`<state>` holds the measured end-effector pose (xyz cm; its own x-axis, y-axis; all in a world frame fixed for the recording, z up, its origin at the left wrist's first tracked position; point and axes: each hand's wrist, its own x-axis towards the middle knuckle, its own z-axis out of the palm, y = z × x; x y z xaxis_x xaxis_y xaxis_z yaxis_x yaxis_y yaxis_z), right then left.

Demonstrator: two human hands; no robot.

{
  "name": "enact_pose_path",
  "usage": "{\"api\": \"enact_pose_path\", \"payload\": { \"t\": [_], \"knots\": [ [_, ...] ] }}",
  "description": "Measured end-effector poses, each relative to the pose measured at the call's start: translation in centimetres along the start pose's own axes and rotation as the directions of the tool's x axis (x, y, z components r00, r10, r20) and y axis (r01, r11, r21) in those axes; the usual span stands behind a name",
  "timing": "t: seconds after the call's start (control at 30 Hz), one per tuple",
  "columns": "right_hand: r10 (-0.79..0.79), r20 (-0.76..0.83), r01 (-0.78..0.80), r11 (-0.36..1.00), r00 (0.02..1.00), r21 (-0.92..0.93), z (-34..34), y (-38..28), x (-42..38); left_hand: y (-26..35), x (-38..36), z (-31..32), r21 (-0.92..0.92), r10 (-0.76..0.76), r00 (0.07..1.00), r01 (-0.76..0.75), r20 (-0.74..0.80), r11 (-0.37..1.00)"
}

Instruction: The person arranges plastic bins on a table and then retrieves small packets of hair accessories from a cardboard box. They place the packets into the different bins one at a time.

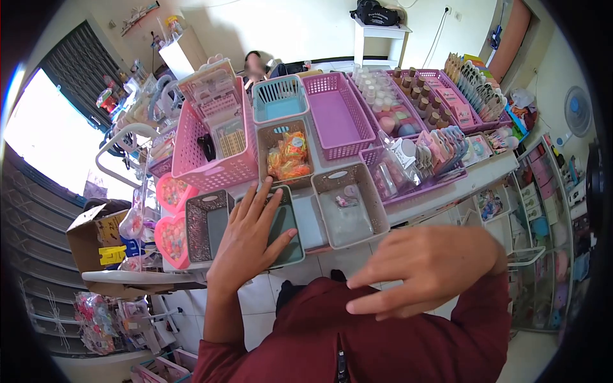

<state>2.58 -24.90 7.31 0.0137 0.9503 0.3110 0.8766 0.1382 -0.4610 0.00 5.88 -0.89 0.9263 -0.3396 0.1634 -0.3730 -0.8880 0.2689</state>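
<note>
My left hand lies over a small grey-green basket, fingers stretched and apart, palm down, covering part of it. Beside it on the left stands a grey-brown basket. My right hand is in the air in front of my body, fingers partly extended and apart, with nothing visible in it. Nearest to that hand is a taupe basket holding a small pinkish item. Behind my left hand, another brown basket contains orange and yellow packets.
A tall pink basket, a blue basket and a purple basket stand farther back. Brown-capped bottles and packaged goods fill the right side. Heart-shaped pink boxes sit at left. A person is beyond the table.
</note>
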Motion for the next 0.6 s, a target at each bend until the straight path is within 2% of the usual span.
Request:
{"api": "enact_pose_path", "payload": {
  "t": [0.07, 0.13, 0.2, 0.23, 0.27, 0.3, 0.33, 0.37, 0.4, 0.43, 0.47, 0.5, 0.53, 0.57, 0.6],
  "knots": [
    [0.029, -0.035, -0.027, 0.997, 0.999, 0.076, 1.6, -0.3, -1.9, 0.2, 0.0, -0.3, 0.003, -0.007, 1.0, 0.007, 0.004, 1.0],
    [0.159, -0.014, -0.151, 0.956, 0.987, 0.253, 3.9, 0.1, -3.7, 0.5, -0.2, -0.8, -0.012, -0.011, 0.998, 0.01, -0.055, 1.0],
    [0.257, 0.124, -0.284, 0.805, 0.958, 0.522, 8.8, 1.8, -6.6, 1.1, -0.7, -2.4, -0.047, 0.034, 0.996, -0.039, -0.088, 0.998],
    [0.344, 0.301, -0.457, 0.65, 0.889, 0.607, 10.9, 2.8, -7.7, 1.5, -1.1, -3.0, -0.079, 0.082, 0.988, -0.093, -0.13, 0.993],
    [0.389, 0.483, -0.619, 0.463, 0.785, 0.634, 13.6, 3.9, -9.1, 1.9, -1.9, -3.4, -0.233, 0.136, 0.983, -0.163, -0.127, 0.959],
    [0.407, 0.571, -0.693, 0.28, 0.712, 0.664, 18.0, 5.9, -11.2, 2.2, -2.8, -3.4, -0.374, 0.194, 0.971, -0.234, -0.142, 0.897],
    [0.407, 0.654, -0.74, 0.091, 0.638, 0.666, 23.4, 8.4, -13.5, 2.4, -3.5, -3.1, -0.578, 0.265, 0.958, -0.276, -0.107, 0.768],
    [0.451, 0.715, -0.798, -0.01, 0.534, 0.602, 28.5, 10.2, -15.5, 2.6, -4.4, -2.3, -0.75, 0.344, 0.935, -0.286, -0.083, 0.597],
    [0.482, 0.768, -0.839, -0.115, 0.422, 0.533, 34.0, 12.0, -16.9, 2.0, -5.5, 0.0, -0.87, 0.405, 0.914, -0.17, 0.037, 0.463],
    [0.566, 0.738, -0.833, -0.155, 0.366, 0.531, 39.9, 13.0, -18.0, 0.9, -6.9, 3.7, -0.948, 0.477, 0.867, -0.021, 0.14, 0.316],
    [0.644, 0.704, -0.823, -0.197, 0.301, 0.532, 45.6, 13.9, -19.1, 0.0, -8.9, 8.1, -0.939, 0.417, 0.843, 0.277, 0.34, 0.205],
    [0.695, 0.652, -0.867, -0.083, 0.303, 0.492, 52.1, 15.1, -19.8, -1.4, -11.5, 13.4, -0.836, 0.388, 0.758, 0.544, 0.525, 0.067],
    [0.738, 0.6, -0.899, 0.022, 0.31, 0.437, 56.1, 15.5, -19.6, -3.6, -17.0, 20.7, -0.844, 0.379, 0.77, 0.533, 0.513, 0.059],
    [0.735, 0.604, -0.906, 0.034, 0.309, 0.422, 56.2, 15.4, -18.3, -6.1, -20.8, 26.9, -0.694, 0.073, 0.696, 0.689, 0.714, 0.21],
    [0.676, 0.72, -0.909, -0.186, 0.157, 0.373, 56.2, 14.9, -16.7, -8.2, -28.9, 34.3, -0.632, -0.228, 0.647, 0.761, 0.727, 0.147]
  ]
}}
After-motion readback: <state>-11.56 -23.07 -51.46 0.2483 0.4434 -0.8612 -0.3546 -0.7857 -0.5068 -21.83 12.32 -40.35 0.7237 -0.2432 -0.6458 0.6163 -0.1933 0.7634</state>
